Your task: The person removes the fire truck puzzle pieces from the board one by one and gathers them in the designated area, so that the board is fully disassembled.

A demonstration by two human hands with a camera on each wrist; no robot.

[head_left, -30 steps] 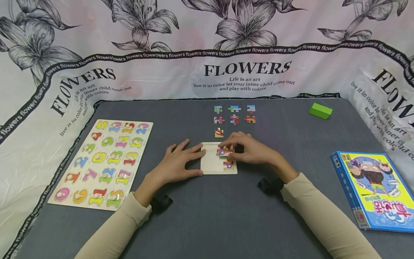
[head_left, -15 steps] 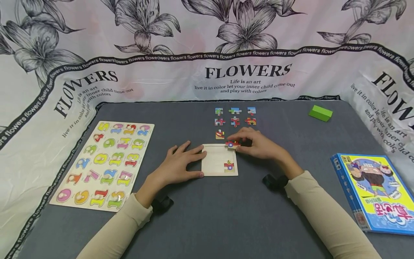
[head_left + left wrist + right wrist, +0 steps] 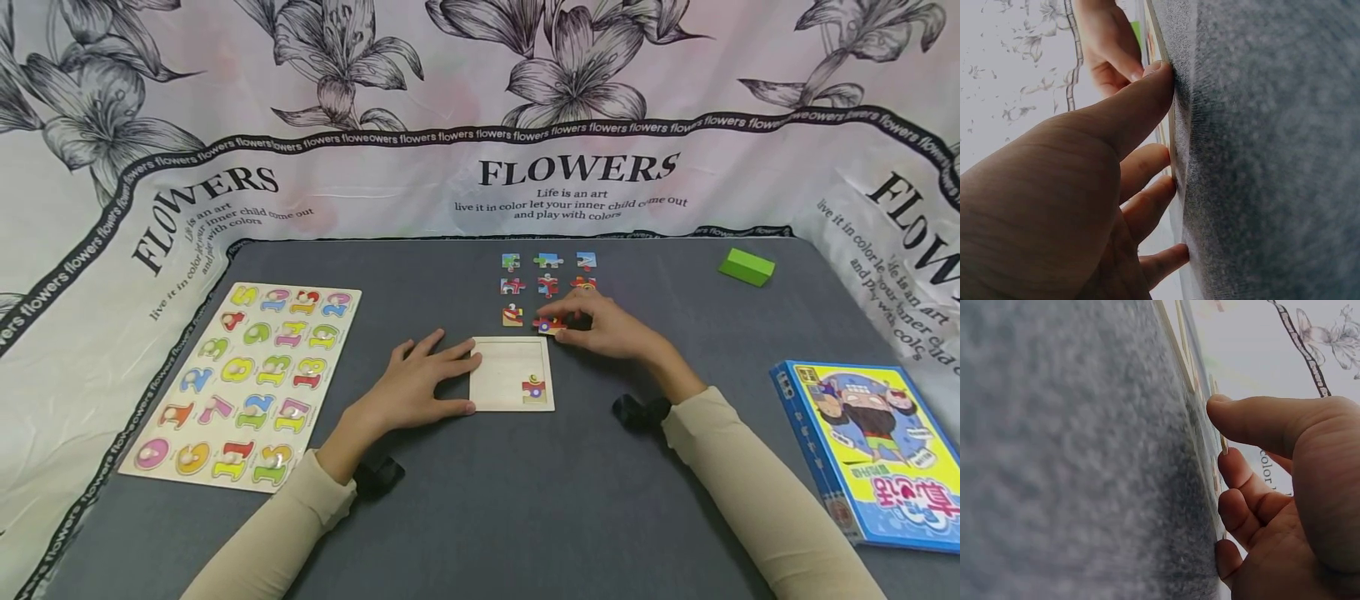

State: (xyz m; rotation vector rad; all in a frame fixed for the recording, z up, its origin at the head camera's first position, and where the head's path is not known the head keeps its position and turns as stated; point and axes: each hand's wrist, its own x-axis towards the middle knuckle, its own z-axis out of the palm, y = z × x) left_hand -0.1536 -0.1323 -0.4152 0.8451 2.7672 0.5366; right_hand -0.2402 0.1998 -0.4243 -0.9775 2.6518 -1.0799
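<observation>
A small wooden puzzle tray (image 3: pixel 498 375) lies on the table with one puzzle piece (image 3: pixel 534 389) in its lower right corner. My left hand (image 3: pixel 408 383) rests at the tray's left edge, fingers spread, thumb and fingertips touching the rim; the left wrist view shows this contact too. Just beyond the tray's upper right corner, my right hand (image 3: pixel 615 327) pinches a red jigsaw piece (image 3: pixel 550 326) between thumb and fingers. Several other jigsaw pieces (image 3: pixel 548 286) lie in rows behind the tray; the right hand partly covers one of them.
On the left lies a number board (image 3: pixel 251 383) filled with coloured numerals. A green block (image 3: pixel 747 267) sits at the back right, and a blue and yellow box (image 3: pixel 870 454) stands at the right. A flower-printed cloth (image 3: pixel 390 183) hangs behind the table.
My right hand has lifted the red jigsaw piece from over the tray and carried it up and right, to beside the loose pieces. The left hand stays at the tray's edge.
</observation>
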